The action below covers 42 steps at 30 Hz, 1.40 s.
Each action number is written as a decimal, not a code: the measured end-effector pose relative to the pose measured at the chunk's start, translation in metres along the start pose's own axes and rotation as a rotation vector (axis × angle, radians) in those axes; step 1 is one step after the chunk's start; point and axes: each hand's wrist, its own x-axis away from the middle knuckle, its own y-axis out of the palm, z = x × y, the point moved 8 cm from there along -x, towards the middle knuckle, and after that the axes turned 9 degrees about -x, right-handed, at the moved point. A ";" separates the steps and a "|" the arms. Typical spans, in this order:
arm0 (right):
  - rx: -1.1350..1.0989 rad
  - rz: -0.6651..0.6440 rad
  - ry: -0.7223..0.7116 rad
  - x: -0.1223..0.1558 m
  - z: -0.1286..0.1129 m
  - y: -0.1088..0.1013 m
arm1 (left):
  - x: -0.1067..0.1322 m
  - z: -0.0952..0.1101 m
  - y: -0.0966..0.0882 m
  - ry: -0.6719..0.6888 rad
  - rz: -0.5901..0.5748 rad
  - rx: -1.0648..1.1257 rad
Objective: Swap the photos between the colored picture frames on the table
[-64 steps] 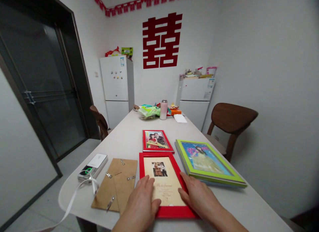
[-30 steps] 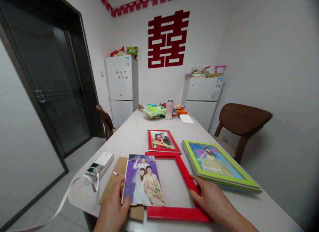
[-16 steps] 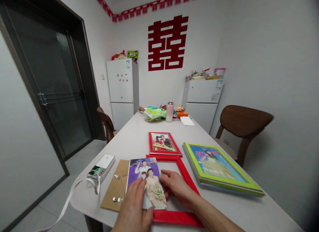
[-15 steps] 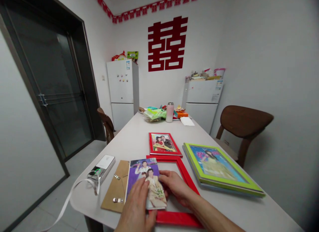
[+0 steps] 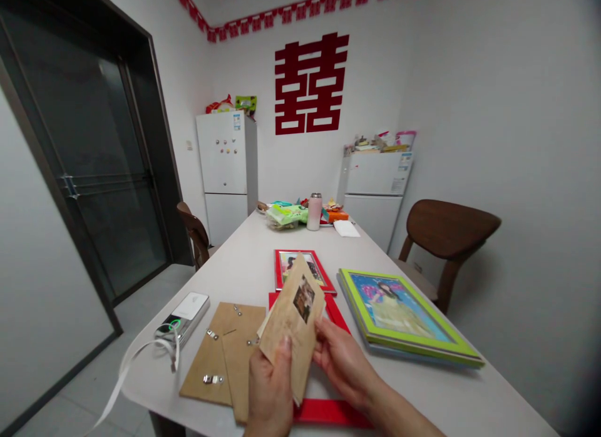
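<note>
By the table's near edge, our left hand [image 5: 271, 387] pinches a card [image 5: 287, 330] tight; our right [image 5: 345, 362] closes on its side, above a red frame [image 5: 328, 413].

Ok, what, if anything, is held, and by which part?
The paper sheets: left hand gripping their lower left part, right hand at their right edge.

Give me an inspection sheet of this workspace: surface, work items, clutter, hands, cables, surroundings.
Surface: pale, flat tabletop.
Work items: tan printed paper sheets above a red rectangular frame; brown backing board with metal clips alongside.
Clutter: lime-green rectangular picture frame, stacked, right; pink cylindrical bottle and green plastic bag, far end.
Hands: left hand grips the sheets' lower part; right hand holds their right edge.
Cables: white flat cord or strap over the left edge.
Surroundings: two white refrigerators, brown wooden chairs.
</note>
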 end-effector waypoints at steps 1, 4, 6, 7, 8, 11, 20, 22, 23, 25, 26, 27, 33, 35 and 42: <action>-0.036 -0.008 -0.035 -0.001 -0.003 -0.005 | 0.000 -0.005 0.006 -0.034 -0.039 0.072; 0.013 0.035 -0.077 -0.005 -0.017 -0.025 | -0.002 -0.021 0.010 -0.091 -0.104 0.193; 0.127 0.058 -0.044 -0.009 -0.022 -0.038 | -0.003 -0.030 0.007 -0.087 -0.144 0.064; 0.191 0.064 -0.035 -0.011 -0.024 -0.044 | -0.003 -0.033 0.006 -0.066 -0.174 -0.066; 0.251 0.064 -0.034 -0.013 -0.024 -0.048 | -0.002 -0.034 0.007 -0.037 -0.214 -0.207; 0.398 0.041 -0.057 -0.022 -0.022 -0.052 | 0.006 -0.035 0.013 0.044 -0.340 -0.525; 0.715 0.117 -0.167 -0.040 -0.027 -0.053 | 0.011 -0.040 0.019 0.151 -0.435 -0.724; 0.726 0.114 -0.179 -0.041 -0.025 -0.056 | 0.011 -0.042 0.019 0.179 -0.431 -0.730; 0.735 0.115 -0.189 -0.042 -0.025 -0.057 | 0.011 -0.043 0.019 0.193 -0.431 -0.733; 0.771 0.113 -0.212 -0.043 -0.024 -0.057 | 0.011 -0.044 0.020 0.211 -0.437 -0.742; 0.808 0.110 -0.226 -0.043 -0.025 -0.056 | 0.011 -0.044 0.020 0.220 -0.440 -0.745; 0.863 0.106 -0.243 -0.042 -0.026 -0.054 | 0.011 -0.044 0.020 0.231 -0.443 -0.745; 1.486 0.153 -0.354 -0.031 -0.034 -0.037 | 0.012 -0.040 0.023 0.247 -0.458 -0.746; 1.666 0.210 -0.327 -0.028 -0.033 -0.037 | 0.013 -0.039 0.024 0.242 -0.473 -0.753; 1.766 0.196 -0.335 -0.022 -0.034 -0.026 | 0.011 -0.049 -0.035 0.206 -0.422 -0.873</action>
